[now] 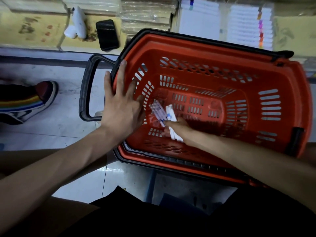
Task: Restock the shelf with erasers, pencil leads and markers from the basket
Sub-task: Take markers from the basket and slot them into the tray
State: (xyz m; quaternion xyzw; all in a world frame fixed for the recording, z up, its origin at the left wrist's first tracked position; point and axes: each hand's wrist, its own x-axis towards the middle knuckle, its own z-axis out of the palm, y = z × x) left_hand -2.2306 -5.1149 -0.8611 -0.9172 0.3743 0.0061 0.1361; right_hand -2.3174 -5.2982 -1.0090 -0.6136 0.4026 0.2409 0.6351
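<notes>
Now, basket (301, 93): one, red with a black rim, tipped toward the person, its far rim close to the shelf (34, 28).
Left hand (119, 106): open, fingers spread flat, resting on the basket's left rim.
Handle (87, 89): one black loop in view, sticking out just left of the left hand.
Right hand (179, 129): down at the basket bottom, fingers curled round white packs (171, 113); blur hides how many.
Sticks (158, 112): one bunch, thin, white and purple, lying on the basket bottom near the left wall, right beside the packs; too blurred to count.
Room: red bottom stretches wide to the right of the right hand.
Phone (107, 35): one, black, lying on the shelf near its edge.
Shoe (34, 100): one, striped, on the floor, apart from the handle.
</notes>
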